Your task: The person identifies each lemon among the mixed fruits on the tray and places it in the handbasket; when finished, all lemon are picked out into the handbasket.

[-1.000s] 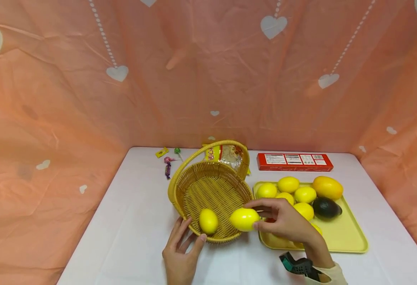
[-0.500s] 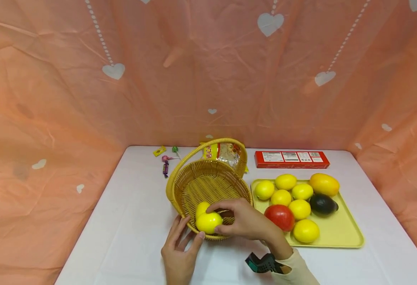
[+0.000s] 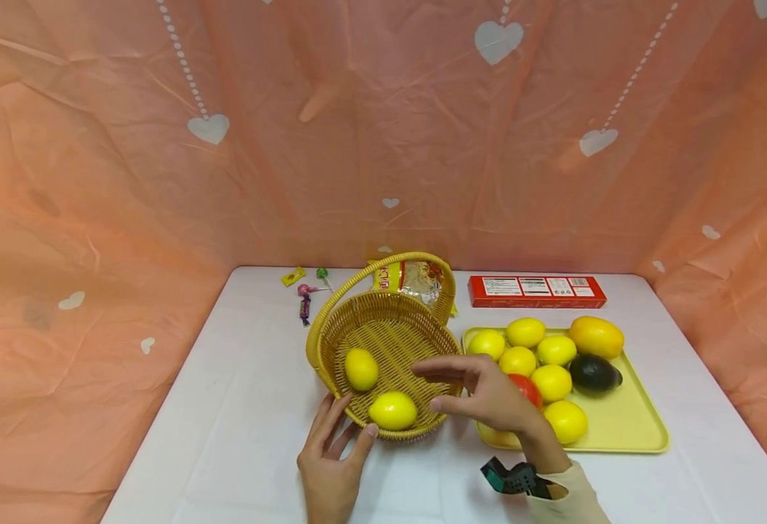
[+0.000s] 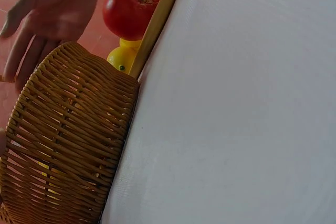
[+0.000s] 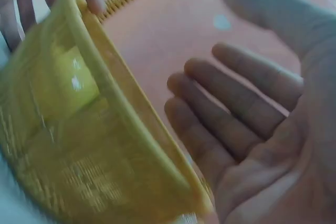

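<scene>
Peach cloth printed with white hearts backs a white worktop (image 3: 239,407). On it, the right hand (image 3: 488,397) hovers with fingers spread and relaxed, empty, over the near right rim of the wicker basket (image 3: 390,342); the right-wrist view shows the bare palm beside the basket wall. Nearest lemon (image 3: 393,410) lies inside the basket at its near edge, just left of the right fingertips and apart from them. A second lemon (image 3: 361,368) lies further left in the basket. The left hand (image 3: 331,466) rests on the worktop with straight fingers touching the near outer rim of the basket.

Count: two lemons in the basket. On the yellow tray (image 3: 626,429) to the right: six lemons in view, one partly hidden under the right hand, one red tomato (image 3: 526,388), one dark avocado (image 3: 594,372), one orange-yellow mango (image 3: 596,337). Behind stand one red box (image 3: 536,290), one snack packet (image 3: 416,280) and a few wrapped sweets (image 3: 306,291).
</scene>
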Motion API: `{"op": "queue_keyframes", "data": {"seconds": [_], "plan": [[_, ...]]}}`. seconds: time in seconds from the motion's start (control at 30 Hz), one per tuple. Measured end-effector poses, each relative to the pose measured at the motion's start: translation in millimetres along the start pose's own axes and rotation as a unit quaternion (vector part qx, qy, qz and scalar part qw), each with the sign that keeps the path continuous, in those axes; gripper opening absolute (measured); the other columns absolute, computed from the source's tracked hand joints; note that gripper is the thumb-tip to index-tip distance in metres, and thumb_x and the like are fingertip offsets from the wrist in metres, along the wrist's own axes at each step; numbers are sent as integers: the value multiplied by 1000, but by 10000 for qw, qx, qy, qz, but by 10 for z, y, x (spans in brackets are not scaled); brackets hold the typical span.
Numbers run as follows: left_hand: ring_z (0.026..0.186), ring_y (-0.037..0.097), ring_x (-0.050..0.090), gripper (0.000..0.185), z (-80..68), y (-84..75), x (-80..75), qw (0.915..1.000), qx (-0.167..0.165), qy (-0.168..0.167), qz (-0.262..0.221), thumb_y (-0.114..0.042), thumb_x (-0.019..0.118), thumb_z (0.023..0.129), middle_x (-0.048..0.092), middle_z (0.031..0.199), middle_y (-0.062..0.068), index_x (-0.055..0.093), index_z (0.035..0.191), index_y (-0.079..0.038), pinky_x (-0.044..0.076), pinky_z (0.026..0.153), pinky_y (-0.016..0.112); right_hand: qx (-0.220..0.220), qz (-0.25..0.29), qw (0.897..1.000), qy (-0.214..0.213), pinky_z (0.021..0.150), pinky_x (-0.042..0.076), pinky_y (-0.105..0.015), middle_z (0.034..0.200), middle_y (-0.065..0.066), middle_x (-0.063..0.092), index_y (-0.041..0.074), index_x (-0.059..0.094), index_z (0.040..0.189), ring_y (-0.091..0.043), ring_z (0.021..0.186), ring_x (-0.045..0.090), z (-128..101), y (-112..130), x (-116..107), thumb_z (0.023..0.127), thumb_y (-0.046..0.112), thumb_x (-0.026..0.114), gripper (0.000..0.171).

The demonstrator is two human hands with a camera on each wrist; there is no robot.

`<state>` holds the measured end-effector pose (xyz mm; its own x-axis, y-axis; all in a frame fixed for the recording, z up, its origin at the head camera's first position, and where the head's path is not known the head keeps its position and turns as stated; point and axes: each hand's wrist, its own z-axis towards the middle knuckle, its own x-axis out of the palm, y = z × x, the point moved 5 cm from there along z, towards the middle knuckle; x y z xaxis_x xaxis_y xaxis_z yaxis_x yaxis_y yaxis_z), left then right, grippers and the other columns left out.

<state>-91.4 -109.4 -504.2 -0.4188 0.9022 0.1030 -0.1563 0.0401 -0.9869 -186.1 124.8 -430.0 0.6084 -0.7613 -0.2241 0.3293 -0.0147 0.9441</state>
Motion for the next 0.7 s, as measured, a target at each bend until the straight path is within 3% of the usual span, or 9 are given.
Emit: {"op": "queue_keyframes", "data": {"seconds": [0.13, 0.23, 0.37, 0.43, 0.7], "plan": [[148, 39, 53, 58, -3, 3, 8, 10000, -45, 16, 30, 4, 88, 88, 46, 167, 24, 68, 143, 5, 62, 103, 24, -206, 536, 9982, -153, 115, 59, -36, 143, -32, 67, -10, 65, 143, -21, 134, 70, -258, -46, -260, 100, -7, 73, 44], [149, 44, 52, 58, -6, 4, 19, 10000, -55, 34, 2, 5, 88, 89, 45, 167, 24, 68, 143, 5, 62, 104, 23, -205, 710, 9966, -356, 116, 58, -33, 145, -21, 71, -16, 61, 143, -20, 135, 70, -491, -59, -452, 99, -12, 69, 45], [149, 46, 51, 58, -9, 4, 15, 10000, -23, 35, 28, 4, 88, 89, 44, 167, 26, 68, 143, 5, 62, 103, 23, -306, 579, 9955, -682, 114, 59, -31, 144, -6, 74, -19, 59, 142, -20, 133, 71, -797, -10, -683, 98, -19, 62, 44], [149, 46, 51, 58, -10, 2, 8, 10000, -7, 19, 48, 3, 89, 89, 44, 167, 27, 68, 143, 5, 62, 103, 23, -359, 433, 9951, -816, 114, 59, -31, 143, -8, 74, -21, 57, 141, -22, 132, 72, -940, 16, -782, 97, -22, 59, 44], [149, 45, 50, 59, 2, 1, 4, 9999, 76, 82, -45, 5, 88, 89, 43, 168, 26, 68, 144, 4, 61, 105, 25, 314, -193, 9900, -1365, 106, 61, -23, 140, -5, 76, -18, 60, 141, -15, 128, 73, -1419, -12, -1067, 98, -24, 57, 43]]}}
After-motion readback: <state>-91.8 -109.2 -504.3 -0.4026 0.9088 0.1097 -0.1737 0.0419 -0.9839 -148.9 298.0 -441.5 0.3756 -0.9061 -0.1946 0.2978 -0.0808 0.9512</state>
